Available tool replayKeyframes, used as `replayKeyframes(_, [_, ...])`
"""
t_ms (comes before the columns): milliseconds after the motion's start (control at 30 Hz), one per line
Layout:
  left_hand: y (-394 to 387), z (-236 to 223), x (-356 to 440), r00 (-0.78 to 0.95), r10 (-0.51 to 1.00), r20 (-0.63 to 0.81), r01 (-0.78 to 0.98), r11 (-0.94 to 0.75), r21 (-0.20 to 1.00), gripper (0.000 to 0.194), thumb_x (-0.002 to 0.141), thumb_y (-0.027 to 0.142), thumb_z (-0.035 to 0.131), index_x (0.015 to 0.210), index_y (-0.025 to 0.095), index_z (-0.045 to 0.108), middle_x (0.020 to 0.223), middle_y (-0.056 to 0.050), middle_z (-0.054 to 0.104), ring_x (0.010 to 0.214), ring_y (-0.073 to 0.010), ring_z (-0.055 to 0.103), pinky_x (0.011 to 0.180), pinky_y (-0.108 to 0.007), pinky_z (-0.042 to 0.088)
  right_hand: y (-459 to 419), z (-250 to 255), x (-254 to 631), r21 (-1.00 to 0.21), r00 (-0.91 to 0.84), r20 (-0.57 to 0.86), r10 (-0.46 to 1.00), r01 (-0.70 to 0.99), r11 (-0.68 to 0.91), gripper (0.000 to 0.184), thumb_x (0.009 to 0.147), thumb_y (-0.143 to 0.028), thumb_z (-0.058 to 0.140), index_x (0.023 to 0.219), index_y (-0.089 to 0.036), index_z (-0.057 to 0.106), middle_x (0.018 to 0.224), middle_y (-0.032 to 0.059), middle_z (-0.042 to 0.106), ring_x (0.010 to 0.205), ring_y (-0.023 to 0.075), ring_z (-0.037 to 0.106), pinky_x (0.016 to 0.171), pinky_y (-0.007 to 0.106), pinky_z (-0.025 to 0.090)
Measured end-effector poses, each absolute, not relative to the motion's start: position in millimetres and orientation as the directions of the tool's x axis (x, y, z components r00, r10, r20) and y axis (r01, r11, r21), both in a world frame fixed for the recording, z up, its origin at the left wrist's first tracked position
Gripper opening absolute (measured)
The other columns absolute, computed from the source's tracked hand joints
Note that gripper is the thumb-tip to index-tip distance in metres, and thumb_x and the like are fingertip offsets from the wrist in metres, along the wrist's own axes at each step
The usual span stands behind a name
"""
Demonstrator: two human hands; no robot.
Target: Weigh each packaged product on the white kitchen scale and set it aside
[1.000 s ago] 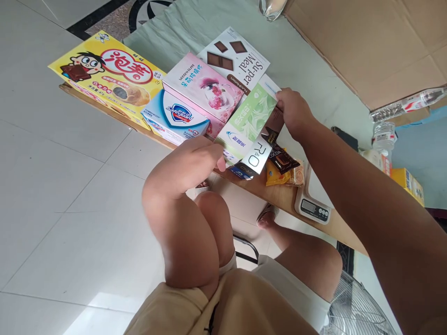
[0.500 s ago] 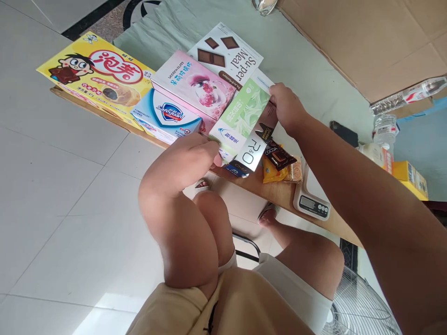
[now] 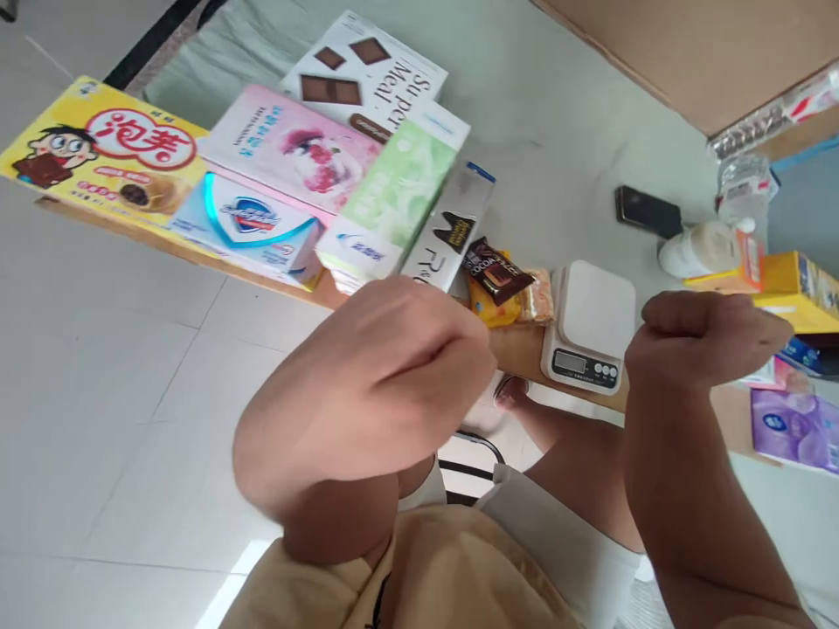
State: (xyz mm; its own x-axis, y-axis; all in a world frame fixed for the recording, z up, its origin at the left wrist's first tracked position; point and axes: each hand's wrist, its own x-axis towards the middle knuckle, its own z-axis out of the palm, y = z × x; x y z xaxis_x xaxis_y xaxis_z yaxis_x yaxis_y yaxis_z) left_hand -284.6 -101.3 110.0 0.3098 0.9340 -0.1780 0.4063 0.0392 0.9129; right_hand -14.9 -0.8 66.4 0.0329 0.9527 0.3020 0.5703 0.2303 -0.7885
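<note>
My left hand (image 3: pixel 426 367) is curled into a fist in front of the boxes, and I see nothing in it. To the right of the kitchen scale (image 3: pixel 598 310) hovers my right hand (image 3: pixel 708 336), also a fist with nothing visible inside. Beyond my left hand lie a green-and-white toothpaste box (image 3: pixel 399 196) and a silver-and-black toothpaste box (image 3: pixel 449 231), side by side. Left of them are a pink box (image 3: pixel 294 153), a white chocolate-print box (image 3: pixel 367 74), a blue-and-white Safeguard soap box (image 3: pixel 249 227) and a yellow snack box (image 3: pixel 105 148).
Small snack packets (image 3: pixel 502 279) lie between the boxes and the scale. A black phone (image 3: pixel 648 211), a white bottle (image 3: pixel 701 249), a yellow box (image 3: pixel 813 288) and a purple pack (image 3: pixel 796 428) are on the right. Cardboard (image 3: pixel 721 52) stands at the back.
Both hands have let go of the green-and-white toothpaste box. My left hand has drawn back toward me; my right hand has moved right, past the scale. The view has shifted rightward.
</note>
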Motion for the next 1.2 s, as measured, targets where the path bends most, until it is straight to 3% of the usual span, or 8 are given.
replayKeyframes(133, [-77.5,114.5,-228.0,0.45,0.864,-0.225,0.477,-0.019,0.879,0.032,0.079,0.022,0.04,0.053,0.02,0.023,0.049,0.0,0.023,0.047,-0.0128,0.025,0.051,-0.037,0.017,0.6,33.8,33.5,-0.902,0.42,0.375,0.827,0.371,0.22,0.064,0.074,-0.049,0.06,0.055,-0.021,0.006,0.053,-0.0031,0.0,0.048,0.0101,0.002,0.048,0.033,0.011])
replayKeyframes(367, [-35.0,100.2,-113.3,0.672,0.646,-0.361,0.584,-0.163,0.796,0.034,0.089,0.029,0.038,0.057,0.02,0.031,0.054,0.001,0.039,0.054,-0.0133,0.036,0.058,-0.034,0.028,18.9,4.0,134.5,-0.988,0.547,0.154,0.823,0.1,0.119,0.061,0.072,-0.049,0.065,0.047,-0.025,0.015,0.051,-0.005,0.005,0.046,0.0092,0.009,0.046,0.029,0.012])
replayKeyframes(467, [-23.0,78.2,-57.9,0.732,0.541,-0.413,0.58,-0.179,0.794,0.034,0.094,0.032,0.036,0.062,0.021,0.038,0.057,0.001,0.043,0.057,-0.0141,0.039,0.058,-0.032,0.03,25.5,3.9,183.0,-0.985,0.622,0.123,0.773,-0.017,0.171,0.063,0.076,-0.047,0.069,0.05,-0.024,0.016,0.051,-0.0071,0.007,0.046,0.0065,0.008,0.045,0.025,0.008])
replayKeyframes(700, [-14.9,41.3,54.0,0.827,0.431,-0.359,0.399,-0.001,0.917,0.028,0.098,0.03,0.039,0.075,0.022,0.052,0.055,0.005,0.039,0.051,-0.0125,0.038,0.052,-0.028,0.031,17.1,29.4,275.5,-0.806,0.771,-0.213,0.6,-0.486,0.338,0.052,0.099,-0.034,0.044,0.058,-0.024,0.013,0.053,-0.0093,0.005,0.043,0.0062,0.002,0.039,0.024,0.009])
replayKeyframes(800, [0.3,45.5,118.5,0.76,0.632,-0.154,0.292,-0.12,0.949,0.021,0.093,0.022,0.046,0.076,0.022,0.058,0.058,0.004,0.047,0.055,-0.0134,0.045,0.053,-0.029,0.036,-6.7,41.6,300.8,-0.683,0.787,-0.282,0.549,-0.566,0.462,0.049,0.099,-0.039,0.034,0.059,-0.023,0.01,0.053,-0.0081,0.004,0.042,0.0077,0.003,0.038,0.025,0.009])
replayKeyframes(900, [29.7,44.7,204.0,0.528,0.805,0.272,0.153,-0.405,0.901,0.016,0.089,0.018,0.054,0.075,0.024,0.054,0.06,0.005,0.048,0.056,-0.0128,0.044,0.056,-0.029,0.04,-29.7,49.6,320.7,-0.586,0.819,-0.29,0.495,-0.561,0.585,0.045,0.099,-0.044,0.024,0.061,-0.023,0.011,0.054,-0.007,0.004,0.043,0.0092,0.006,0.039,0.025,0.013])
replayKeyframes(1033, [66.8,30.2,317.3,0.601,0.587,0.542,0.105,-0.73,0.675,0.021,0.079,0.02,0.078,0.083,0.026,0.058,0.089,-0.001,0.068,0.092,-0.0183,0.062,0.093,-0.035,0.055,-45.0,50.0,343.2,-0.555,0.866,-0.255,0.429,-0.495,0.669,0.043,0.099,-0.046,0.024,0.063,-0.023,0.014,0.056,-0.007,0.006,0.042,0.0088,0.011,0.04,0.024,0.017])
replayKeyframes(1200, [64.0,17.8,384.8,0.751,0.611,0.25,0.423,-0.736,0.528,0.081,0.07,0.051,0.095,0.139,0.024,0.063,0.149,-0.015,0.057,0.149,-0.0415,0.042,0.13,-0.061,0.03,-45.5,40.9,363.5,-0.463,0.799,-0.423,0.427,-0.596,0.656,0.041,0.099,-0.042,0.025,0.063,-0.023,0.017,0.055,-0.0074,0.008,0.041,0.0087,0.013,0.04,0.023,0.015])
